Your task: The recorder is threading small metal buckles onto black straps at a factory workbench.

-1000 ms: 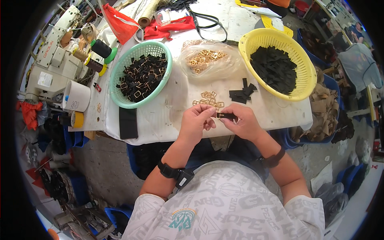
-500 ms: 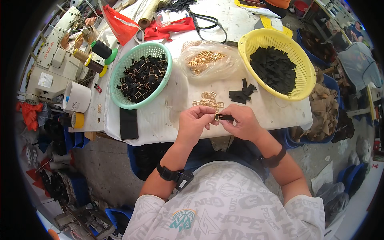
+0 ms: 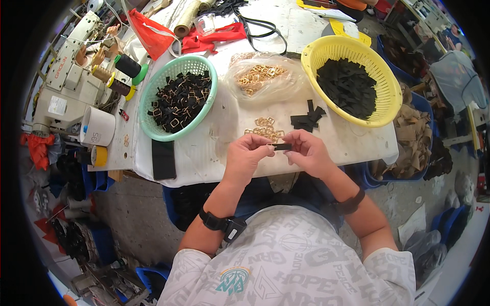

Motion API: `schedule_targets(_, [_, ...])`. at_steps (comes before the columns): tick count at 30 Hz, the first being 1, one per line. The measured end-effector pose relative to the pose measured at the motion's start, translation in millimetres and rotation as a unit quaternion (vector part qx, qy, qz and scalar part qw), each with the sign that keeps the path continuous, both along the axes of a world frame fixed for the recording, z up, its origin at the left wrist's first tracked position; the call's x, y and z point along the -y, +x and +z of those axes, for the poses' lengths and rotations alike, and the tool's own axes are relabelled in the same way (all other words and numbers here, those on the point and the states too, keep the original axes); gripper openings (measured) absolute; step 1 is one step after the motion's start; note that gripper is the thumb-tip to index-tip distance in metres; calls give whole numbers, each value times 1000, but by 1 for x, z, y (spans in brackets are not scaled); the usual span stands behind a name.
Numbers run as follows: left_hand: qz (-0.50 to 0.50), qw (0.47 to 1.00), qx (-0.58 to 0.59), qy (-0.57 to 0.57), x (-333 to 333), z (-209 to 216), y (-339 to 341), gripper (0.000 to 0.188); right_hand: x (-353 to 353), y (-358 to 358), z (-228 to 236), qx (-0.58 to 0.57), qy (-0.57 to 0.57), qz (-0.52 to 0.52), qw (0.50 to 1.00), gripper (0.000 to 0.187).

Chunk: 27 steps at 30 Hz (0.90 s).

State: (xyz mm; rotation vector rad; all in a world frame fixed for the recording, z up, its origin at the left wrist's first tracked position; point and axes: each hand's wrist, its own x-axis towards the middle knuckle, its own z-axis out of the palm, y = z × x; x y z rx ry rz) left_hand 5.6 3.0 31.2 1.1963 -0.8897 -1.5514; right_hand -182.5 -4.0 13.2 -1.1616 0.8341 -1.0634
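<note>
Close to the table's near edge, a short black webbing strip [image 3: 282, 147] is stretched between my two hands. My left hand [image 3: 246, 157] pinches a gold buckle at the strip's left end; its fingers cover most of the buckle. The strip's other end is between the thumb and fingers of my right hand [image 3: 310, 154]. Just beyond my fingertips lies a loose pile of gold buckles [image 3: 264, 122]. Right of that pile, several black strips [image 3: 306, 121] lie in a small heap.
A green basket [image 3: 145, 115] at left holds strips with buckles; a yellow basket [image 3: 390, 92] at right holds black strips. Between them sits a plastic bag [image 3: 298, 84] of buckles. A dark phone [image 3: 164, 160] lies at the left edge, near a sewing machine [image 3: 71, 66] and thread spools.
The buckle, plainly seen before at my left fingertips, is now mostly hidden by them. My right fingers have shifted along the strip, leaving a bare stretch between the hands.
</note>
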Motion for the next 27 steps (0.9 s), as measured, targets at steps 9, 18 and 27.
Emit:
schedule_targets(9, [6,1000,2,-16,0,1,-2,15,-1,-6,10,-3,120,68,990,9])
schedule_targets(18, [0,1000,-9,-24,0,5,-3,14,-2,-1,10,5,104,50,993,13])
schedule_targets(27, [0,1000,-15,-22,0,7,-4,13,-3,2,12,20,106,46,993,13])
